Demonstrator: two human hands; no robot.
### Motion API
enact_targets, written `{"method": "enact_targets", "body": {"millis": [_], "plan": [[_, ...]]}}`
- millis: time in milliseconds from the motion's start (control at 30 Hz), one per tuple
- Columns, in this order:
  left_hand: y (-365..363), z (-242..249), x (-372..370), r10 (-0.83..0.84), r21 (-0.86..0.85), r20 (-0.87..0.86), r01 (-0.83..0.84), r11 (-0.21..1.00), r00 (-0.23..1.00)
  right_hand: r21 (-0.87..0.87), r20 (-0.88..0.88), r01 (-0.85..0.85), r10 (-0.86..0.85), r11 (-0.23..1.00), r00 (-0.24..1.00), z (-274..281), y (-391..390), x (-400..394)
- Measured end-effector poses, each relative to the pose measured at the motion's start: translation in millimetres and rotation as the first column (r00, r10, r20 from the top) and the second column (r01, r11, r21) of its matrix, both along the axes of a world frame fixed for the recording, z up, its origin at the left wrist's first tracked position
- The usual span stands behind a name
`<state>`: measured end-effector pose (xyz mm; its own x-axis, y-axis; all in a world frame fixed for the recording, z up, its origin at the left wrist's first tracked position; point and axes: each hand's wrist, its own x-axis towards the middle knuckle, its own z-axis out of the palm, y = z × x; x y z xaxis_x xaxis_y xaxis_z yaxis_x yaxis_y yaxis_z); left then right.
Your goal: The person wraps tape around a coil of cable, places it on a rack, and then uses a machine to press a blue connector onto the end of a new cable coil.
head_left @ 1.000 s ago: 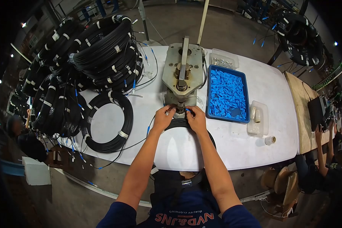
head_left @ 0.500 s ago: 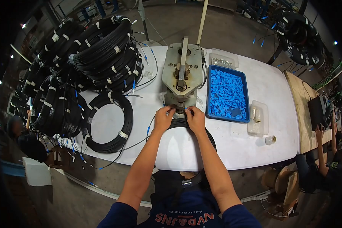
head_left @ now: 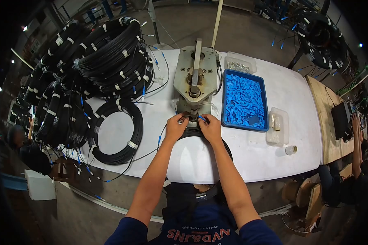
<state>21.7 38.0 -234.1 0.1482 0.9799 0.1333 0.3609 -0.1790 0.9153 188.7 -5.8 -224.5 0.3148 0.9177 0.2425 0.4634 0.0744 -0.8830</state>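
A metal hand press (head_left: pixel 195 77) stands at the middle of the white table. At its lower front, my left hand (head_left: pixel 177 125) is closed in a pinch, its fingertips by the base of the press; what they hold is too small to make out. My right hand (head_left: pixel 210 127) pinches a small blue connector (head_left: pixel 202 118) just right of the press tip. Below both hands lies a coil of black cable (head_left: pixel 191 132), partly covered by them. A blue tray (head_left: pixel 267 111) of small blue pieces is to the right of the press.
Stacked black cable coils (head_left: pixel 110 57) fill the table's left, with a single coil (head_left: pixel 95 143) before them. Clear boxes (head_left: pixel 283 136) and a white roll (head_left: pixel 291 150) are at right. Beyond, another person's arm (head_left: pixel 357 147) reaches over a wooden table (head_left: pixel 321 110).
The blue connector at my right fingertips shows more, and my hands have barely shifted. At the far right, the other person's arm and hand have moved up.
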Motion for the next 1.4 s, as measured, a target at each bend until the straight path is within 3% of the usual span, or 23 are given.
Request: {"method": "enact_targets", "body": {"millis": [133,267,333,533,767,933,1067,1133,1267,1400], "plan": [[2.0,-2.4,0.0,0.002,0.093,-0.001,-0.002,0.996,1.000,-0.008,0.009,-0.005,0.005,1.000,1.000,3.9,-1.1,-0.4],[1.8,-2.3,2.1,-0.015,0.081,-0.022,0.017,0.997,1.000,0.035,0.021,0.000,-0.001,0.999,1.000,1.2,-0.1,-0.9],[1.0,-1.8,3.7,0.020,0.153,-0.163,0.006,0.988,0.986,0.034,0.035,-0.002,0.000,0.999,0.999,1.4,0.0,-0.4],[-0.8,-4.1,5.5,0.078,0.286,-0.224,-0.011,0.958,0.971,0.023,0.021,-0.004,0.003,1.000,1.000,-1.5,1.0,-0.9],[-1.1,-2.8,5.3,0.092,0.291,-0.250,-0.016,0.956,0.964,0.032,0.018,-0.014,0.013,0.999,1.000,-0.7,1.1,-0.4],[5.9,-12.4,-1.8,-0.067,0.095,0.069,0.060,0.994,0.995,0.017,0.026,-0.020,0.020,1.000,0.999,3.8,-0.3,0.0],[4.7,-10.9,-3.2,-0.061,0.111,0.016,0.059,0.992,0.998,0.049,0.014,-0.042,0.041,0.998,0.999,2.8,0.1,0.1],[4.3,-10.3,-4.9,-0.078,0.024,0.044,0.077,0.997,0.996,0.066,0.028,-0.047,0.046,0.997,0.999,-0.3,0.4,1.3],[4.2,-9.7,-2.6,-0.078,0.043,0.073,0.075,0.996,0.994,0.045,0.031,-0.060,0.059,0.997,0.998,-1.1,0.9,1.9],[3.8,-4.4,-0.4,-0.028,0.091,-0.030,0.031,0.995,0.999,0.064,0.033,-0.056,0.054,0.996,0.998,-0.7,1.5,0.9]]}}
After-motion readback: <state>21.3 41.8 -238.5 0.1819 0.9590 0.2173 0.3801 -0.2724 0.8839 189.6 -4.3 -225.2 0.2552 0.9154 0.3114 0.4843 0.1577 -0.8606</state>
